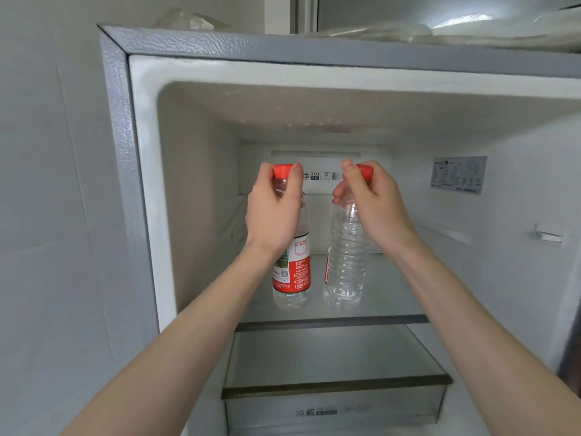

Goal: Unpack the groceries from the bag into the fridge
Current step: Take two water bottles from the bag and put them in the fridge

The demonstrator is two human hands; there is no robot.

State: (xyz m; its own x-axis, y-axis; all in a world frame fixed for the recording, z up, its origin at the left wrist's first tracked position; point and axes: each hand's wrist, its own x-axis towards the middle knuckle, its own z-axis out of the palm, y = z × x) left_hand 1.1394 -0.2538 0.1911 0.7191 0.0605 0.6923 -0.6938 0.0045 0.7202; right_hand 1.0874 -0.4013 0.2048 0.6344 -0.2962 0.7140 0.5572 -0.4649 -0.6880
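Note:
Two clear water bottles with red caps stand upright side by side at the upper glass shelf (393, 318) of the open fridge (141, 190). My left hand (273, 209) grips the neck of the left bottle (294, 278), whose red label faces me. My right hand (371, 202) grips the neck of the right bottle (345, 265), whose label is turned away to the left. Whether the bottle bases touch the shelf I cannot tell. No grocery bag is in view.
A second glass shelf (336, 383) lies below, over a drawer front (333, 410). A sticker (457, 174) and a small bracket (548, 236) sit on the right inner wall. Crumpled plastic (440, 29) lies on top of the fridge. A wall stands to the left.

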